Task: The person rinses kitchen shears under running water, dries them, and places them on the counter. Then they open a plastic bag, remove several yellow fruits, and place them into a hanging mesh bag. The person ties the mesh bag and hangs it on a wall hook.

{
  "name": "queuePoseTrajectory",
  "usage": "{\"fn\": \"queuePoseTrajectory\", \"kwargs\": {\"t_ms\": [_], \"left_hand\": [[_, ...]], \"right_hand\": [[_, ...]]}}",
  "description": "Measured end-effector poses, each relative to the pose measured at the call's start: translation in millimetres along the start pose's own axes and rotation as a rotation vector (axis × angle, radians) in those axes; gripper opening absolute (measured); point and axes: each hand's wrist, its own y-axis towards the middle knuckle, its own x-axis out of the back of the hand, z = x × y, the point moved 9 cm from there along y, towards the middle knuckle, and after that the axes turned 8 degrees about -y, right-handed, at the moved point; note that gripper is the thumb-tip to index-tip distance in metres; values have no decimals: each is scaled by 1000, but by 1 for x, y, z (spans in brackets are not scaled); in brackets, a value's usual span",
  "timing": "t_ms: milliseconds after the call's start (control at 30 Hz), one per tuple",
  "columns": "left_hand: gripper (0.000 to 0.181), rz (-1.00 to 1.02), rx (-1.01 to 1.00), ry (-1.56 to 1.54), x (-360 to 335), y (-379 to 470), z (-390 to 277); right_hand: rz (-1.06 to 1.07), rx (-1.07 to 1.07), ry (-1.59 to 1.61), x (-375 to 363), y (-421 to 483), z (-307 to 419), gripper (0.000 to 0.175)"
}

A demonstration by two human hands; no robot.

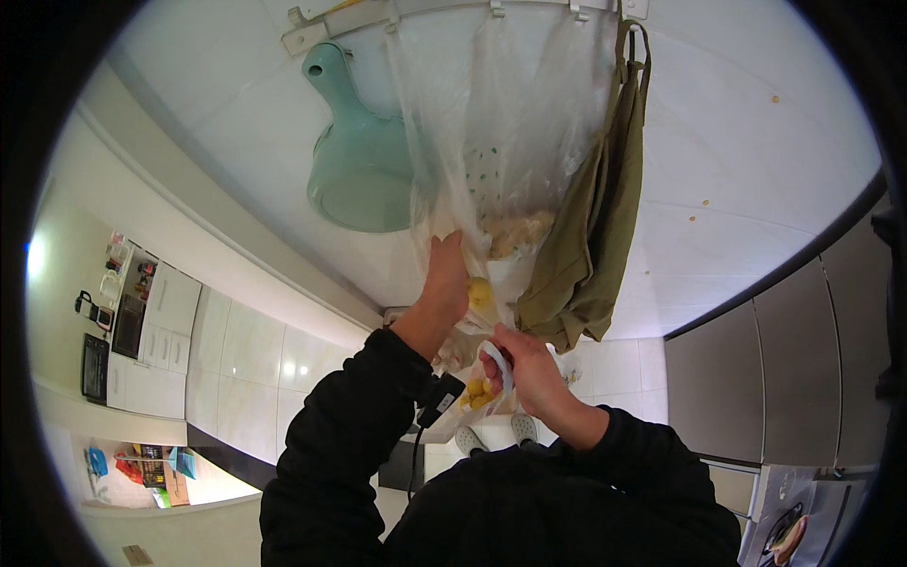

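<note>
Clear plastic bags (pixel 510 92) hang from wall hooks before me, and beige lumps (pixel 521 234) show low in one of them. My left hand (pixel 448 280) is up against the hanging plastic, with its fingers partly hidden. Beside it, a round yellow thing (pixel 480 292), perhaps a fruit or potato, shows through the film; whether the hand touches it cannot be told. Lower down, my right hand (pixel 531 368) grips the gathered rim of a thin plastic bag (pixel 504 368). Several yellow round pieces (pixel 476 392) lie inside that bag.
A green long-handled dipper (pixel 365 170) hangs left of the bags, and an olive apron-like cloth (pixel 588 234) hangs right. Grey cabinet doors (pixel 716 390) stand at the right, near a stove (pixel 786 531). A black device with a cable (pixel 441 400) sits at my left wrist.
</note>
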Motion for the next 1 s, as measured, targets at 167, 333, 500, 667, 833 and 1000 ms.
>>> {"fn": "queuePoseTrajectory", "kwargs": {"t_ms": [167, 333, 500, 667, 833, 1000], "left_hand": [[29, 230, -75, 218, -10, -74, -32], [23, 581, -643, 507, 23, -195, -59], [26, 571, -476, 792, 67, -159, 67], [30, 711, -250, 942, 85, -93, 190], [47, 595, 67, 910, 108, -68, 234], [48, 571, -280, 1075, 87, -81, 188]], "right_hand": [[-20, -12, 24, 10, -2, 2, 45], [-21, -60, 4, 20, -1, 3, 42], [-97, -164, -47, 26, -5, 7, 33], [-112, -141, -204, 20, -9, 10, 40], [-15, -172, -226, 13, -5, 3, 38], [0, -207, -235, 13, -4, -5, 35]]}}
